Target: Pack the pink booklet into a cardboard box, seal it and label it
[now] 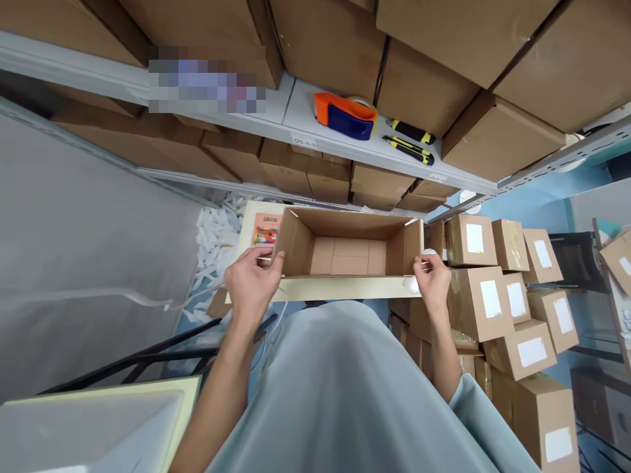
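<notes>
An open, empty cardboard box (345, 253) sits in front of me with its flaps up. My left hand (254, 282) grips the box's left wall near the front corner. My right hand (432, 279) holds the right front corner. Both hands pinch the cardboard. Under and left of the box lies a pale flat sheet (256, 220) with a small colourful card (266, 231) on it.
A metal shelf (305, 121) above carries an orange and blue tape dispenser (345, 116) and two yellow-black utility knives (410, 141) between large cartons. Several small labelled boxes (497, 295) are stacked at right. White packing fill (217, 246) lies at left.
</notes>
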Available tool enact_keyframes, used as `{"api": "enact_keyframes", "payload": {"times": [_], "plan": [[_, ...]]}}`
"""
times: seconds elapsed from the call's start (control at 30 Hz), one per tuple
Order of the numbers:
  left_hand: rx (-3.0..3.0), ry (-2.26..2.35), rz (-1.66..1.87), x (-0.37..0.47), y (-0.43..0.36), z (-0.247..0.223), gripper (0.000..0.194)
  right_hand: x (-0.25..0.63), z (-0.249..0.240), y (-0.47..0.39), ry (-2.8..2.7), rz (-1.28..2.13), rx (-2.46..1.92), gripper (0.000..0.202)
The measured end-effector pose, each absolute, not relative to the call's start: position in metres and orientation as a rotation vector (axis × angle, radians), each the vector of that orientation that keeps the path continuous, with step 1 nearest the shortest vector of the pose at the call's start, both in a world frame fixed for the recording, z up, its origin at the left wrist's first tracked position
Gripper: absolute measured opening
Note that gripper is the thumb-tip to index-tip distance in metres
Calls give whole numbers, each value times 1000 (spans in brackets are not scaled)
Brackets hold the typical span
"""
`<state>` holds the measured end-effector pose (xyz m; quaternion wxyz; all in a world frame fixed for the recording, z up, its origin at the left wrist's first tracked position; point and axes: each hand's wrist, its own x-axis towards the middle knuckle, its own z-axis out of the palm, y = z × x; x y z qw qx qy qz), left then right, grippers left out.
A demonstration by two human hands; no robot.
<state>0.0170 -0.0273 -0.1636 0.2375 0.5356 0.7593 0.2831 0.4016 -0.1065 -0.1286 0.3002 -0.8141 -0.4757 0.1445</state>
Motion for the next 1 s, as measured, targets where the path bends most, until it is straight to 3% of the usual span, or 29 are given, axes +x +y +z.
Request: {"api": "enact_keyframes", "payload": {"times": [0.23,0.33,0.4,0.5,0.6,1.0], "plan": [[1325,1809,869,8,-25,-181,37,384,-138,-97,-1318,267,-2300,57],[1093,1648,1010,-15,-11,-211,46,363,-130,-100,-1366,118,-2289,61],[958,1780,1020,-41,9,-240,45,342,-120,-105,-1407,-40,-2225,60],[885,2099,651,-79,50,-285,51,301,-108,-113,-1442,-200,-2119,50],[909,2154,390,-94,86,-322,52,259,-111,-119,-1522,-119,-2077,39],[972,2187,318,-97,126,-386,35,218,-145,-130,-1523,11,-2201,36]]}}
